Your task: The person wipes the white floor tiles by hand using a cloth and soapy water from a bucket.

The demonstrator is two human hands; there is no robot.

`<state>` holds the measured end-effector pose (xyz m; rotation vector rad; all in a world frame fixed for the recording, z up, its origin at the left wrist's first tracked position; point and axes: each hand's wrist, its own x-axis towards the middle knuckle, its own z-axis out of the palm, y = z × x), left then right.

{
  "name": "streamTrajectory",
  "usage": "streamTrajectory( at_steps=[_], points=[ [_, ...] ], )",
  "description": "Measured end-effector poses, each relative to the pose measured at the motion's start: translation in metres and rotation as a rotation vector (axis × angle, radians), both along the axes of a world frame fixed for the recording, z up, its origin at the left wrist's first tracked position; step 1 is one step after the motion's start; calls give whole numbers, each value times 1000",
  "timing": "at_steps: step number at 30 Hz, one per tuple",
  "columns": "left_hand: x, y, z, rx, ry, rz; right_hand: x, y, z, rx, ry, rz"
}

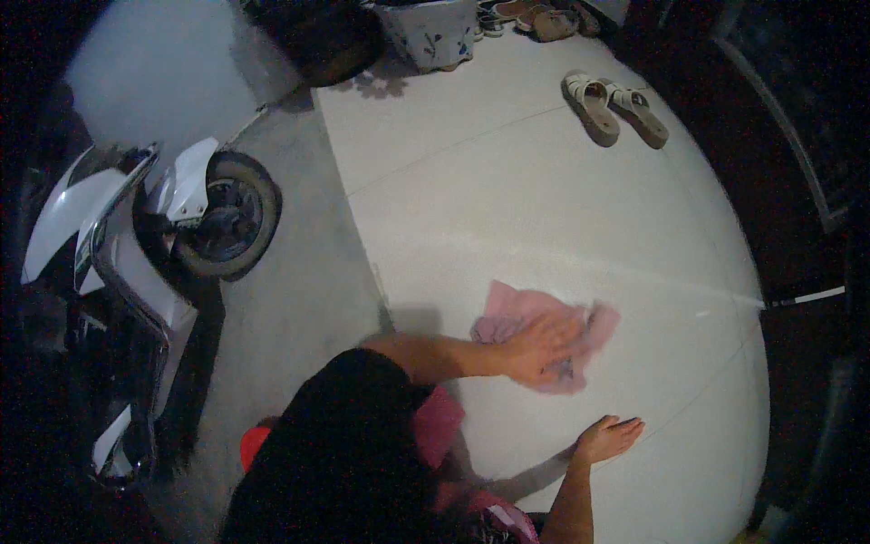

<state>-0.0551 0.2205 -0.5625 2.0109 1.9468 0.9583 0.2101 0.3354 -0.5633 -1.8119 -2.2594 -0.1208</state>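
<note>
A pink cloth [503,309] with a darker patterned patch lies spread on the pale tiled floor. My left hand [544,350] is on top of this cloth, holding it against the floor; the fingers are blurred. Lower right, my right hand [612,438] is above the floor, apart from the cloth, with its fingers extended and nothing in it. A black garment [340,442] covers much of the lower left, where it hides part of the left arm. Pink fabric [438,425] shows beside it.
On the left stands a white scooter [146,265] on grey concrete, its front wheel [231,214] towards the tiles. A pair of pale sandals [601,112] lies upper right. A patterned white planter [435,37] and more shoes [554,24] are at the top. Something red [255,447] shows lower left.
</note>
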Motion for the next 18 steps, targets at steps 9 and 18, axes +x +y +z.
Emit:
streamTrajectory(
  at_steps=[9, 18],
  points=[
    [-42, -136, 33, -114, 108, -263, 1, 2, -4, -19, 140, 40],
    [-203, -180, 12, -88, 136, 894, 80, 1, 3, -496, 1125, 9]
  ],
)
